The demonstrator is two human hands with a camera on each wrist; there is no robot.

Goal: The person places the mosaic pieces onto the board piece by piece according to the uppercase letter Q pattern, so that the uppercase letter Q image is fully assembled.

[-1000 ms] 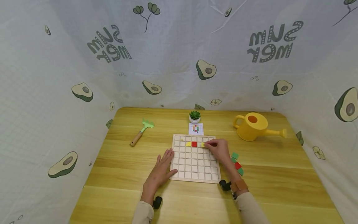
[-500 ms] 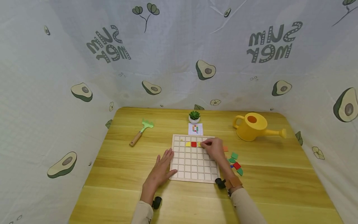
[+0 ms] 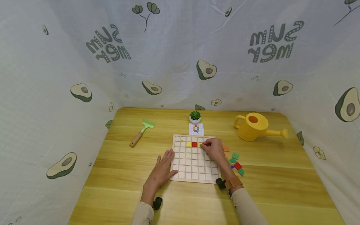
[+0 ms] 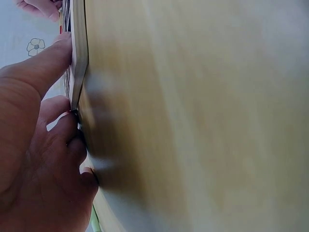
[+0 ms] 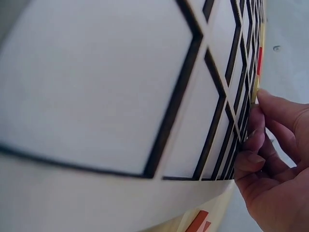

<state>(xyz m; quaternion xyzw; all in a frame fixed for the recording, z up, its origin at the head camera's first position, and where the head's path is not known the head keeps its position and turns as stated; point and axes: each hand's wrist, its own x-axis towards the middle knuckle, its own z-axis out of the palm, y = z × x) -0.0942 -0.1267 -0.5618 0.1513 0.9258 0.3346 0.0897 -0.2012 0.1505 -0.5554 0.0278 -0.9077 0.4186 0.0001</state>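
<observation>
A pale wooden grid board lies on the table. In its second row from the back, a yellow tile with a slanted side and a red square tile sit side by side. My right hand pinches another yellow tile right beside the red one; the fingertips partly hide it. In the right wrist view, thumb and finger meet at this tile low against the board. My left hand rests at the board's left edge, fingers extended, with the thumb on the board.
Loose green, red, orange and blue tiles lie right of the board. Behind it are a pattern card and a potted succulent. A yellow watering can stands back right; a small green rake lies left.
My right hand has moved left with the yellow tile, up against the red tile. Orange and blue loose tiles have come out from behind the arm. The left hand stays put.
</observation>
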